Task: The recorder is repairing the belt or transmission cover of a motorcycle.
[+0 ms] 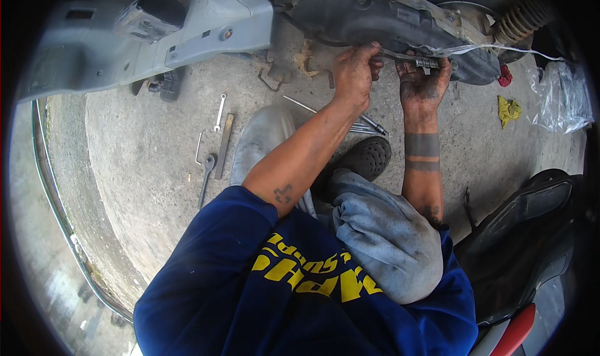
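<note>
My left hand (354, 75) is curled closed beneath the dark engine and drive casing (369, 20) of a scooter. A slim dark metal strip (398, 56) runs from beside its fingertips toward my right hand; what the left fingers pinch is hidden. My right hand (427, 89), palm up, grips a small ribbed metal cylinder (427, 63) between thumb and fingers, close under the casing. Just above it passes a thin white cable (487, 46), stretching off to the right.
On the concrete floor at left lie a combination wrench (220, 112), a hex key (199, 148), a ratchet (208, 168) and a flat metal bar (225, 147). A long rod tool (375, 126) lies near my shoe. Rags (509, 110), clear plastic (562, 103) and a black seat (525, 231) are right.
</note>
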Demonstrator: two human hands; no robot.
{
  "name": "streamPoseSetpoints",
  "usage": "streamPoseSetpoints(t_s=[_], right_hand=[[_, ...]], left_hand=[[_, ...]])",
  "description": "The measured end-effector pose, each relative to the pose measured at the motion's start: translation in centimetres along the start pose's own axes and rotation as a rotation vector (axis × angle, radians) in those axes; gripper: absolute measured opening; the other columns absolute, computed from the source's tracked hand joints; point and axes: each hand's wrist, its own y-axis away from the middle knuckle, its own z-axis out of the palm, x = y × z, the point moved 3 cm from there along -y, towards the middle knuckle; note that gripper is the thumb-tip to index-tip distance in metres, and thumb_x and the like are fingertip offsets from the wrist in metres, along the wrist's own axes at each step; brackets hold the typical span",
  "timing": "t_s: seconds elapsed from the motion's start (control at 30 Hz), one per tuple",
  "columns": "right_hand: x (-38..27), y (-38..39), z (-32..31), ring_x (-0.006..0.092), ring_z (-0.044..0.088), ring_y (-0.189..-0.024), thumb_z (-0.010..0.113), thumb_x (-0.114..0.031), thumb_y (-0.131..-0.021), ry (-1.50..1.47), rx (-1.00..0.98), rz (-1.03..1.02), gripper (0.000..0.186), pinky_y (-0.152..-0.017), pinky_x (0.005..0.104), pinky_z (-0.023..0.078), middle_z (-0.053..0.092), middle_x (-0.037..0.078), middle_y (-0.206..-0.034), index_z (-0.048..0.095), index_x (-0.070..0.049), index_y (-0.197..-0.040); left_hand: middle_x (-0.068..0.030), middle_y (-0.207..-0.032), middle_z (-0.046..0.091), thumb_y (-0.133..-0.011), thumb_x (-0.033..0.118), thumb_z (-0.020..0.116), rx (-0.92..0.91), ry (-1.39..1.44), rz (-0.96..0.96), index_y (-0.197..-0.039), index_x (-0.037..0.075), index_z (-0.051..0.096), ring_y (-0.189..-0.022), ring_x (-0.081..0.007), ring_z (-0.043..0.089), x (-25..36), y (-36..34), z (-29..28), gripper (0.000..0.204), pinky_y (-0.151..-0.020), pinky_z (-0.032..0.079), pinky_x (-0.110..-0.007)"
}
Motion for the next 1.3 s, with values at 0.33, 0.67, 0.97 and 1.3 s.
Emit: streamPoseSetpoints(t_s=[0.33, 0.67, 0.97, 1.3], right_hand=[[-0.9, 0.7, -0.5, 0.0296, 0.059, -0.105, 0.056, -0.035, -0.091, -0.005, -0.049, 0.021, 0.038, -0.096, 0.0493, 0.046, 0.061, 0.011, -0.116, 0.055, -0.009, -0.119], [-0.7, 0.1, -0.2, 0.0273, 0.056, -0.110, 0.055, -0.035, -0.092, -0.020, -0.123, 0.135, 0.038, -0.100, 0.0461, 0.043, 0.058, 0.010, -0.120, 0.055, -0.010, -0.121], [-1.1, -0.1, -0.5, 0.0288, 0.058, -0.105, 0.056, -0.035, -0.093, -0.015, -0.116, 0.108, 0.037, -0.099, 0.0505, 0.044, 0.057, 0.011, -0.121, 0.055, -0.013, -0.123], [-2.6, -0.4, -1.6, 0.0271, 0.065, -0.096, 0.063, -0.020, -0.092, 0.330, -0.127, 0.043, 0.028, -0.092, 0.0468, 0.054, 0.062, 0.013, -0.106, 0.058, 0.002, -0.109]], left_hand=[[-0.0069, -0.108, 0.058, -0.078, 0.028, 0.072, -0.188, -1.135, 1.279, -0.089, 0.014, 0.058, -0.102, -0.0270, 0.049, 3.6, 4.4, -3.0, 0.023, -0.087, 0.036, -0.041], [-0.0034, -0.113, 0.058, -0.078, 0.021, 0.069, 0.023, -1.154, 1.844, -0.099, 0.017, 0.060, -0.106, -0.0247, 0.048, 4.3, -0.4, 4.6, 0.023, -0.093, 0.028, -0.044], [-0.0037, -0.080, 0.065, -0.092, 0.031, 0.064, 0.023, -0.558, 0.313, -0.092, 0.004, 0.063, -0.069, -0.0119, 0.057, 2.0, 0.9, -1.8, 0.027, -0.061, 0.046, -0.027], [-0.0109, -0.080, 0.068, -0.091, 0.040, 0.065, -0.144, -0.493, -0.037, -0.095, 0.001, 0.065, -0.068, -0.0141, 0.064, 2.1, -0.1, -1.2, 0.040, -0.058, 0.050, -0.028]])
